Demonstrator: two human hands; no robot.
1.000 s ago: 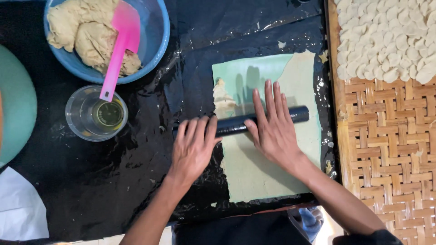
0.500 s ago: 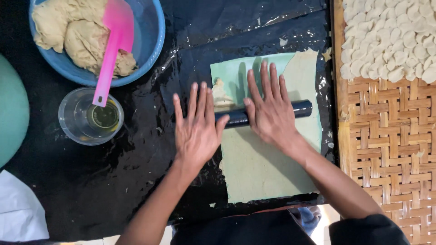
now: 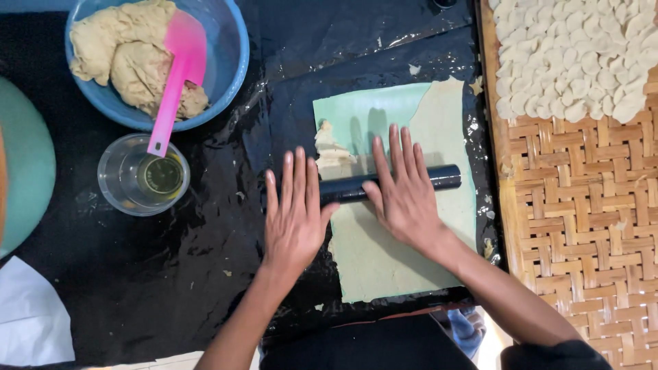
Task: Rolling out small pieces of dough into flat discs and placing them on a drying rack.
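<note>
A black rolling pin lies across a thin sheet of pale dough on a light green mat. My left hand rests flat on the pin's left end, fingers spread. My right hand presses flat on the pin's middle, fingers stretched forward. A small lump of dough sits just beyond the pin. The pin's left part is hidden under my palms.
A blue bowl with dough and a pink spatula stands at the far left. A clear cup of oil is beneath it. A woven bamboo tray with several cut dough pieces lies on the right. Black plastic sheet covers the surface.
Both hands have rolled the pin back and forth over the dough; the fingers now lie stretched flat across it, and the view has shifted slightly right.
</note>
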